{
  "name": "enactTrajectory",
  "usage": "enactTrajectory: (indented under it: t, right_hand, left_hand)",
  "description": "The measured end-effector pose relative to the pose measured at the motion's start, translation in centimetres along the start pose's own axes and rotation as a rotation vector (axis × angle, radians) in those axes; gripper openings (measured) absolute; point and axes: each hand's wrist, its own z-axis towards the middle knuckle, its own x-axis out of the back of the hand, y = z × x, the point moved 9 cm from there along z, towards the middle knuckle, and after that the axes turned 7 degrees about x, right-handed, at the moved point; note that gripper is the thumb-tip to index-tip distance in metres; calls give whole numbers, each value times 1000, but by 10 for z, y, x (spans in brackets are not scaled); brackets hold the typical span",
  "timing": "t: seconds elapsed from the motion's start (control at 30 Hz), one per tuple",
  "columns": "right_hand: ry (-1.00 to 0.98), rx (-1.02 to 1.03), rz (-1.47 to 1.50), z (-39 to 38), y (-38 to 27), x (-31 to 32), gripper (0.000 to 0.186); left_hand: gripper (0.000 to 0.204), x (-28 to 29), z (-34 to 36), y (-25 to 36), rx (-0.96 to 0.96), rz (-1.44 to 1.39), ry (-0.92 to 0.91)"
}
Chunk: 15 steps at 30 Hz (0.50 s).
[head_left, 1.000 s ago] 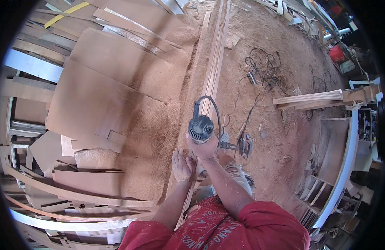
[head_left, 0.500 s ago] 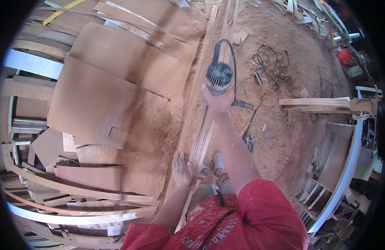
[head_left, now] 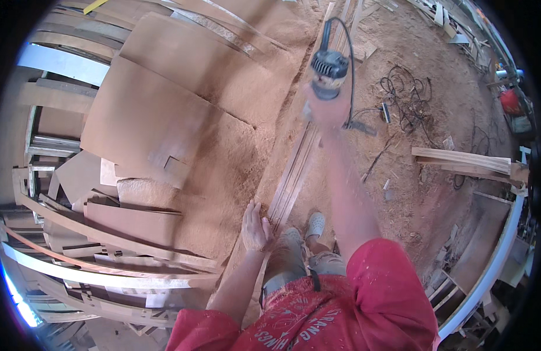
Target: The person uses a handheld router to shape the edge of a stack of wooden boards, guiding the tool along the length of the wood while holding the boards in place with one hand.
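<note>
My right hand (head_left: 332,110) is wrapped round a corded trim router (head_left: 329,67) with a black vented top, its cable looping from the top. The router stands over the far part of a long grooved wooden board (head_left: 296,167); its base is blurred and partly hidden by my hand. Close to my body, my left hand (head_left: 257,229) lies flat against the near end of the board, fingers stretched out and holding nothing. Sawdust clings to my red shirt and forearm.
Large brown sheets (head_left: 147,111) and curved wooden strips (head_left: 118,237) spread on the left. A tangled black cable (head_left: 408,96) lies on the dusty floor at right. Stacked wooden strips (head_left: 463,159) jut in from the right, above a cabinet-like frame (head_left: 487,234).
The view has shifted, so most surroundings appear farther right. My right hand still grips the router over the board's far part, and my left hand stays flat at its near end.
</note>
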Motion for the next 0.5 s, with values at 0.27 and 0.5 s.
enactTrajectory:
  t: [0.27,0.5]
  right_hand:
    - [-157,-249,164,-210,-29,35,61]
    - [-183,-114,196,-229,-17,40,83]
  left_hand:
    - [58,1,-2,-19,-9,-13,46]
    - [59,-7,0,-4,-66,-17,31]
